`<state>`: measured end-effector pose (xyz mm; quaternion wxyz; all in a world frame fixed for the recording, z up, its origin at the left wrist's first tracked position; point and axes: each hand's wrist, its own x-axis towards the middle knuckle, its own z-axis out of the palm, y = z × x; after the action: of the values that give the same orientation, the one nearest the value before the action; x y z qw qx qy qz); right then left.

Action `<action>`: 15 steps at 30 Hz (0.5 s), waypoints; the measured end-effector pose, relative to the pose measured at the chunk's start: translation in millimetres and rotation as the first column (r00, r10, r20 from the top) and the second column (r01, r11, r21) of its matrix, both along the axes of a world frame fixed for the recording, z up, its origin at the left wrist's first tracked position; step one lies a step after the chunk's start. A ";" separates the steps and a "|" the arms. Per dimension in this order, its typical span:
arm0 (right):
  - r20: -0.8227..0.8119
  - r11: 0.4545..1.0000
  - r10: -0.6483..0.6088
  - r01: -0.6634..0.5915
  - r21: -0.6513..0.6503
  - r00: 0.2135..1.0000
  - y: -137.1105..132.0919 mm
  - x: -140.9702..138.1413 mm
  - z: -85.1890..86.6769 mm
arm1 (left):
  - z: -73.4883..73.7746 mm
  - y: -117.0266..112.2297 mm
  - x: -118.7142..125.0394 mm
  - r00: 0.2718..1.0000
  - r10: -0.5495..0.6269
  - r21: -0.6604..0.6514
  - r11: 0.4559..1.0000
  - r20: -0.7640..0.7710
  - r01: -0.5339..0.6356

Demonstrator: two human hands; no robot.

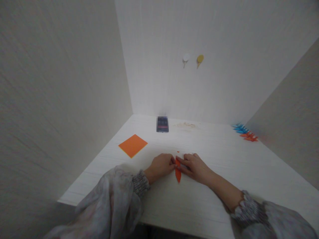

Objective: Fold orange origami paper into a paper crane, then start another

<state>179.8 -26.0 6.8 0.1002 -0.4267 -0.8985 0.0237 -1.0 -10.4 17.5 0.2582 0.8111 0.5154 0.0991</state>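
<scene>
A narrow, pointed piece of folded orange paper [178, 175] lies on the white table between my hands, its tip toward me. My left hand [163, 166] pinches the paper's left edge near the top, fingers curled together. From the other side, my right hand [195, 167] presses on the paper with its index finger and thumb; its other fingers are bent. The far end of the paper is partly hidden by my fingertips. Just beyond it sits a tiny orange scrap [178, 151].
A stack of square orange paper [133, 146] lies at the left. A phone [162, 124] is near the back wall. Folded blue paper figures [240, 128] and orange ones [249, 136] line the right edge. White [185, 57] and yellow [200, 59] hooks are on the wall.
</scene>
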 end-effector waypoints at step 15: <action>-0.280 0.990 -0.121 0.094 -0.110 0.952 3.6 4.8 -7.8 | -3.6 1.3 -0.4 0.999 0.037 -0.031 0.999 0.025 -0.036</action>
<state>184.6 -22.4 -1.0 0.2095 -0.4714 -0.8479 0.1225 -1.5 -9.1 13.9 0.2753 0.7962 0.5282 0.1061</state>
